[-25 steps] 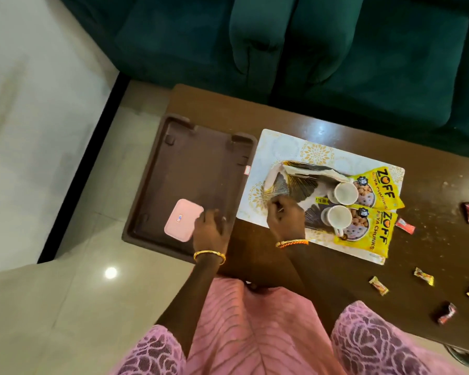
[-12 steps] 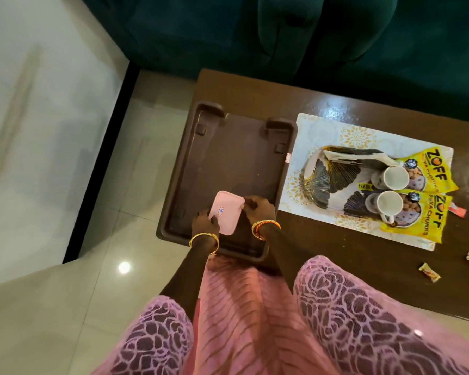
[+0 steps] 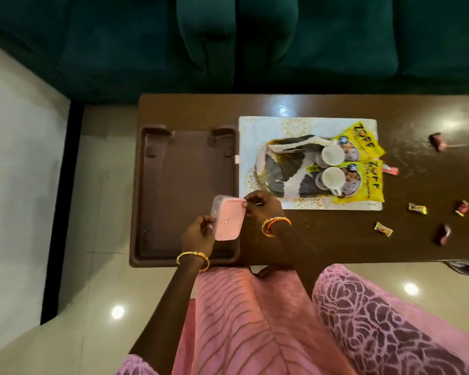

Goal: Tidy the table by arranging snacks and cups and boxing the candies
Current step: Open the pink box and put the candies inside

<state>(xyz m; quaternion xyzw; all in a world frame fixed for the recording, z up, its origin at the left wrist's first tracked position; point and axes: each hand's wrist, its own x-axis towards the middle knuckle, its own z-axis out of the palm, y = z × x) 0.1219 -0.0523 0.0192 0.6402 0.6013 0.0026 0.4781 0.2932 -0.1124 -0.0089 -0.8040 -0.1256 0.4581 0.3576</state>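
While both hands work at it, the small pink box (image 3: pixel 226 220) sits lifted over the near right part of the dark brown tray (image 3: pixel 173 185), tilted so its pink lid faces up and toward the camera. The left hand (image 3: pixel 197 236) is curled around the box's near left side, thumb over the lid's edge and fingers underneath, a firm wrap rather than a spread palm. The right hand (image 3: pixel 260 205) is pinched narrow on the far right corner of the lid, thumb and forefinger closed on its rim; whether the lid has parted from the clear base below cannot be told. The box's long axis runs from the near left to the far right, roughly along the tray's length, with a small label showing on the lid.

On the brown table (image 3: pixel 336 239), to the right of the tray, lies a white patterned mat (image 3: pixel 255 131). On it rests a feather-print plate (image 3: pixel 274 169), and beside that two yellow snack packets (image 3: pixel 368 182) lie side by side, with two white cups (image 3: pixel 332 165) standing upright on their left ends. The candies (image 3: pixel 417 208) are scattered loose across the right part of the table, well apart from the box, in red, dark and yellow wrappers.

Behind the table stands a dark green sofa (image 3: pixel 255 36).
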